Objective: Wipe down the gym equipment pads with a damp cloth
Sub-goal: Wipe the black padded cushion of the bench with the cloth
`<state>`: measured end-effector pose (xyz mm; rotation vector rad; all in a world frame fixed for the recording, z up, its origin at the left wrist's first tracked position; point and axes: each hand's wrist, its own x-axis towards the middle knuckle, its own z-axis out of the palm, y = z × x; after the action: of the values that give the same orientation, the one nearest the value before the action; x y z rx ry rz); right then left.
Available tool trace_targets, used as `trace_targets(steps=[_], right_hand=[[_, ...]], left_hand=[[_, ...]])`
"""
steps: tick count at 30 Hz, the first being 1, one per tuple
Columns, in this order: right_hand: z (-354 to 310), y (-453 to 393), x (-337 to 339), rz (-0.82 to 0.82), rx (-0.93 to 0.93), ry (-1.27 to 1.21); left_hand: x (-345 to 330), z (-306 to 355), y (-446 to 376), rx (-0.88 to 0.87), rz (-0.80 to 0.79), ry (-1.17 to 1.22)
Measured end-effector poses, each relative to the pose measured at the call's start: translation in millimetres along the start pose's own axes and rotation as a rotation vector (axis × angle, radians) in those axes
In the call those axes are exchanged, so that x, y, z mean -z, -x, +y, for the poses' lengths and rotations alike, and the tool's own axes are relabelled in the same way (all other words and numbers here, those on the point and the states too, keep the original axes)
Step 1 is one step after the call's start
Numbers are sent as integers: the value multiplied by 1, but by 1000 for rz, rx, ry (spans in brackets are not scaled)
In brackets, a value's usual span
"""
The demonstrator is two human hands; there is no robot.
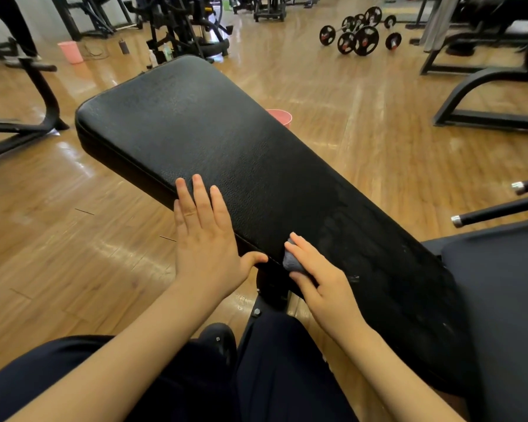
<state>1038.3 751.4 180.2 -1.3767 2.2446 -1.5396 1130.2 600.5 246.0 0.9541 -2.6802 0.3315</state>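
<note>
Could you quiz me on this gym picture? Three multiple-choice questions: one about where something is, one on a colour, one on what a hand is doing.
1. Where is the grey cloth?
A. on the floor
B. at the near edge of the black bench pad
C. in a bucket

2. What colour is the bucket far left on the floor?
A. pink
B. blue
C. green

3. What is the left hand doing?
A. holding a dumbbell
B. making a fist
C. resting flat on the pad

Answers: 1 B, the right hand presses it there. 2 A, it is plainly pink. 3 C, its fingers lie straight on the pad's edge.
</note>
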Motion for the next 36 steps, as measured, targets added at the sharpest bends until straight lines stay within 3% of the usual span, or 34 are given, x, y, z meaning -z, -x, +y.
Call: trace_targets(steps=[5, 11, 15, 20, 28, 36], right_hand=[[11, 21, -7, 96, 67, 159], [29, 52, 3, 99, -31, 227], [23, 38, 5, 57, -11, 211], [31, 8, 17, 55, -24, 162], [51, -60, 37, 131, -245, 128], [26, 12, 19, 13, -66, 107]], left_hand=[[12, 3, 0, 41, -111, 24], [18, 8, 4, -14, -156, 14], [11, 25, 20, -175, -239, -62], [11, 30, 22, -195, -263, -84], [13, 26, 22, -227, -255, -88], [13, 27, 21, -239, -268, -102]])
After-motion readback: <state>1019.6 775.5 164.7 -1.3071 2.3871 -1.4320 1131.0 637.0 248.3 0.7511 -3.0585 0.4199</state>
